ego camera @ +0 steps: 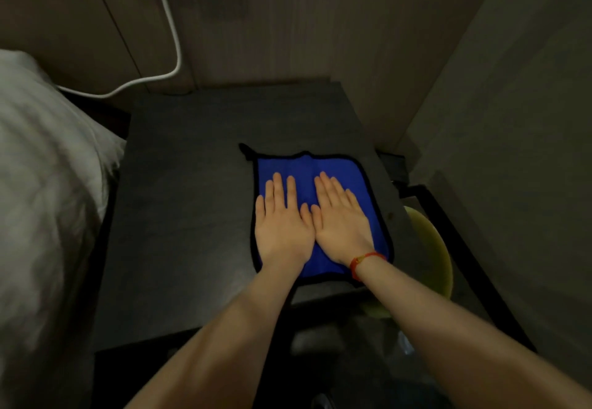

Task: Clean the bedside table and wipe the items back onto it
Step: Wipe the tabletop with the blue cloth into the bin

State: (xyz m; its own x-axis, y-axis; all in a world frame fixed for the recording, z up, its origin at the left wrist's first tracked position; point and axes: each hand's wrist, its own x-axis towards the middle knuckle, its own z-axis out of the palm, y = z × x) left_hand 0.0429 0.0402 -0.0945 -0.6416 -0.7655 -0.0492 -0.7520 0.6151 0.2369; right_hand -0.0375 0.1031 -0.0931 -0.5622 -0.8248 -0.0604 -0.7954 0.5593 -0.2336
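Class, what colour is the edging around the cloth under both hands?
Black, bordering the blue cloth; the head view shows it.

Both hands side by side on cloth (pixel 320 168) atop bedside table (pixel 192 184), bed (pixel 48 168) left.

Cloth (pixel 307 168): middle hidden under both hands, near edge crossed by the forearms. Yellow bowl (pixel 431 254): left part hidden behind the table (pixel 192 216) corner and right forearm. Cable (pixel 169 33): plug cut off by the top edge (socket too). Bedding (pixel 41 184): blurred, cut off at left. Dark things below the table: unreadable.
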